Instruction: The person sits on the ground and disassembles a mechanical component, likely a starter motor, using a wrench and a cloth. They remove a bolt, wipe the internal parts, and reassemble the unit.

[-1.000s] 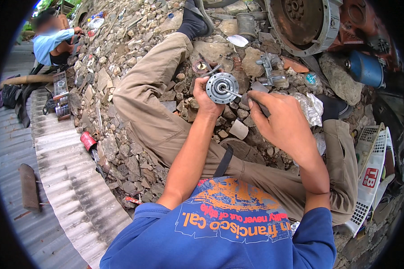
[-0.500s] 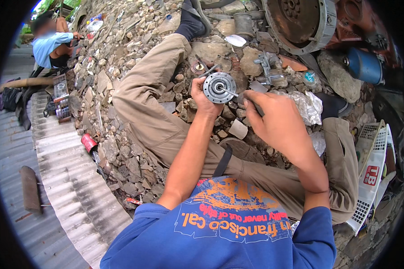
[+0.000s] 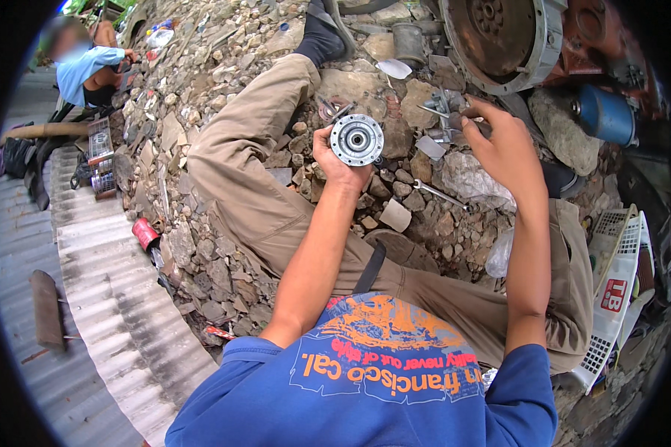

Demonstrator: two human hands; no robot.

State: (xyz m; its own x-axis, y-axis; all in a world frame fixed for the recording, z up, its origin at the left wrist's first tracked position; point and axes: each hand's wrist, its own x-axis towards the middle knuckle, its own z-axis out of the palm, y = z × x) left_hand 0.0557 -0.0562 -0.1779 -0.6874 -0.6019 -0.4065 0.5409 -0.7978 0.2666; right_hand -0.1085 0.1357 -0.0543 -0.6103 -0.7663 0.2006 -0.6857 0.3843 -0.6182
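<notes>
My left hand [image 3: 337, 165] is closed round a round grey metal housing [image 3: 367, 141], a flanged part with a ring of bolt holes and a dark central bore facing up. My right hand [image 3: 508, 149] grips a screwdriver [image 3: 432, 112] by its dark handle, away to the right of the housing, its thin shaft pointing left. Beneath the screwdriver, partly covered, a grey metal bracket-like part [image 3: 446, 134] lies on the stones. Between my hands, lower down, a wrench [image 3: 441, 196] rests on the rubble.
A large engine with a round bell housing [image 3: 540, 45] and a blue cylindrical filter [image 3: 605, 115] stand at the far right. A white plastic basket [image 3: 611, 328] leans beside my right leg. Corrugated sheets [image 3: 119, 298] lie left, near a red can [image 3: 146, 234]. Another person [image 3: 89, 71] sits at far left.
The screwdriver has come out of the housing's centre and moved right and away with my right hand. The wrench is now uncovered. My left hand still holds the housing, slightly shifted left.
</notes>
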